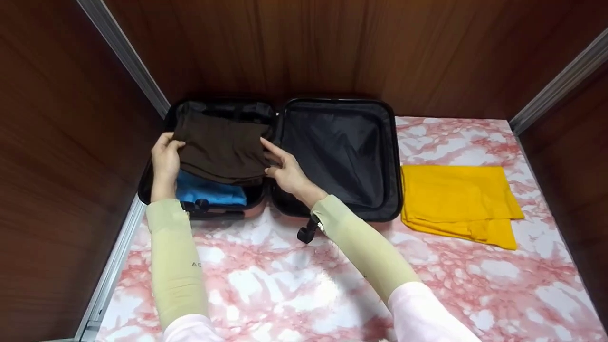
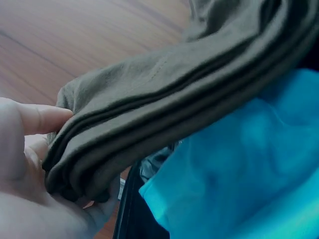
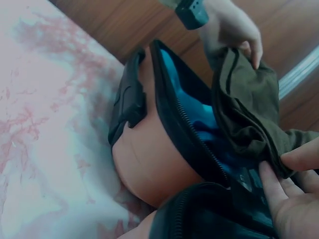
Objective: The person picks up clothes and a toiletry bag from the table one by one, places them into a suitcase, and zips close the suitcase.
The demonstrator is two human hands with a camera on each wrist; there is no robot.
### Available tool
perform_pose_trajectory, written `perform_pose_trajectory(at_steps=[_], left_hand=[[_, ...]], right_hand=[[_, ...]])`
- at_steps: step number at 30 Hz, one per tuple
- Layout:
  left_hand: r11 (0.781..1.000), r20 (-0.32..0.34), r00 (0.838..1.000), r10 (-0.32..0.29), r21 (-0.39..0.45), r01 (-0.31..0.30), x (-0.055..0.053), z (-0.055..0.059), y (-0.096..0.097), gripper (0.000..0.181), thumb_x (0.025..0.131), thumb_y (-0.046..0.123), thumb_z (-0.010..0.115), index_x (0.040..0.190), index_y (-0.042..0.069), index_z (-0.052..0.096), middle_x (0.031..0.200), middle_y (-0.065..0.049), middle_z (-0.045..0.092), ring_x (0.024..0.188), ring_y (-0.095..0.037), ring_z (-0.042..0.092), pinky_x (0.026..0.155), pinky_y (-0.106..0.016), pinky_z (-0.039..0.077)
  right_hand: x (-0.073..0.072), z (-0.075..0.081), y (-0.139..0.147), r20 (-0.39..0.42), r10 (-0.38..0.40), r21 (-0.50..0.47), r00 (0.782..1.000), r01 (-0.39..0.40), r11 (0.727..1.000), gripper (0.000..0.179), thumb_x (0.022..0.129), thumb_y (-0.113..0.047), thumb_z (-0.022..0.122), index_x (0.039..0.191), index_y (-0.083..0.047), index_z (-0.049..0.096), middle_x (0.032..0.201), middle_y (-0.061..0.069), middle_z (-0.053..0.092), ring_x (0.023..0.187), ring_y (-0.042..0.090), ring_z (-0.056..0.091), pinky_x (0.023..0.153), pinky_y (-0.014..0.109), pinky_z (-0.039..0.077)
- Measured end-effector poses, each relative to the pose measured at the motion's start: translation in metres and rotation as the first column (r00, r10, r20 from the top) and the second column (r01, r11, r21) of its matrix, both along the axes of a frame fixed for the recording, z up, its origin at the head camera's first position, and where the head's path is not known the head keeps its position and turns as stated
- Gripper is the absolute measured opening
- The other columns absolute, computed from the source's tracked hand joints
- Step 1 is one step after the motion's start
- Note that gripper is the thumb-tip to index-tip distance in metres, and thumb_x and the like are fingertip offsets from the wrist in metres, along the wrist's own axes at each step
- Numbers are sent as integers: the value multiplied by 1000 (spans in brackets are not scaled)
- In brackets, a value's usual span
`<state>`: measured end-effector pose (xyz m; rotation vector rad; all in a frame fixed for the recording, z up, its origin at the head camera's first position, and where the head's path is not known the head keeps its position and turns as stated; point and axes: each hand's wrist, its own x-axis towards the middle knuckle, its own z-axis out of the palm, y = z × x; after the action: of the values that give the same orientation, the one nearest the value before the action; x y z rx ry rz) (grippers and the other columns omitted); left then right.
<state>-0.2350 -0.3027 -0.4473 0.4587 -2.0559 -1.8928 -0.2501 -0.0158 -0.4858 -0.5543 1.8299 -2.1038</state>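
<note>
A folded dark brown garment (image 1: pixel 223 147) is held by both hands over the left half of an open suitcase (image 1: pixel 259 204). My left hand (image 1: pixel 166 159) grips its left end, thumb on top and fingers beneath, as the left wrist view shows. At the other end my right hand (image 1: pixel 287 173) pinches the near corner between thumb and fingers. Several stacked layers of the brown garment (image 2: pixel 149 109) show along its near edge. Under it, in the same half, lies a blue cloth (image 1: pixel 209 190), partly covered by the brown one.
The suitcase's right half (image 1: pixel 332 156) lies open with a black lining. To its right a folded yellow cloth (image 1: pixel 456 194) rests on the pink-and-white marbled surface (image 1: pixel 266 275). Brown wood-grain panels (image 1: pixel 332 52) stand behind and at both sides, with metal strips at the corners.
</note>
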Motion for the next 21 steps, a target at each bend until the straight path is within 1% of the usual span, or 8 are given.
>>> perform_pose_trajectory(at_steps=[3, 7, 10, 15, 18, 21], left_hand=[[1000, -10, 1000, 23, -20, -23, 1, -4, -2, 18, 98, -3, 50, 106, 5, 65, 103, 0, 62, 95, -16, 53, 83, -27, 41], [999, -33, 999, 42, -3, -42, 2, -10, -6, 18, 96, -9, 53, 107, 0, 65, 110, -4, 65, 103, -16, 55, 86, -25, 42], [999, -29, 998, 47, -4, -47, 3, -13, -8, 20, 96, -10, 54, 111, -3, 64, 115, -7, 65, 108, -17, 55, 89, -25, 43], [998, -2, 998, 57, -39, -57, 6, -17, -10, 22, 96, -11, 55, 117, -7, 61, 120, -12, 64, 111, -16, 56, 91, -25, 43], [996, 33, 997, 68, -58, -66, 9, -19, -11, 23, 96, -12, 55, 118, -7, 59, 121, -14, 63, 110, -15, 55, 89, -24, 42], [993, 82, 992, 97, -79, -91, 12, -20, -11, 24, 96, -11, 56, 119, -7, 59, 126, -15, 62, 112, -16, 55, 90, -23, 42]], right_hand=[[1, -2, -4, -4, -10, 10, 1000, 10, 1000, 83, 85, 31, 46, 157, -10, 40, 142, 18, 57, 120, 25, 62, 83, 30, 53], [3, -3, -8, -13, -9, 25, 1000, 9, 1000, 84, 85, 31, 46, 157, -12, 40, 143, 17, 56, 123, 24, 60, 84, 31, 53], [3, -4, -9, -10, -4, 33, 1000, 5, 999, 85, 85, 30, 47, 157, -12, 40, 144, 17, 55, 125, 24, 59, 83, 29, 51], [4, -9, -11, 5, -10, 62, 1000, 9, 998, 85, 84, 30, 47, 158, -12, 39, 149, 16, 50, 128, 22, 56, 78, 27, 48], [4, -11, -11, 9, -21, 92, 1000, 20, 996, 85, 85, 30, 47, 158, -13, 39, 149, 16, 51, 127, 21, 56, 78, 27, 50], [5, -12, -12, 18, -20, 106, 1000, 18, 994, 85, 86, 29, 47, 159, -14, 38, 146, 18, 53, 126, 22, 58, 82, 29, 53]])
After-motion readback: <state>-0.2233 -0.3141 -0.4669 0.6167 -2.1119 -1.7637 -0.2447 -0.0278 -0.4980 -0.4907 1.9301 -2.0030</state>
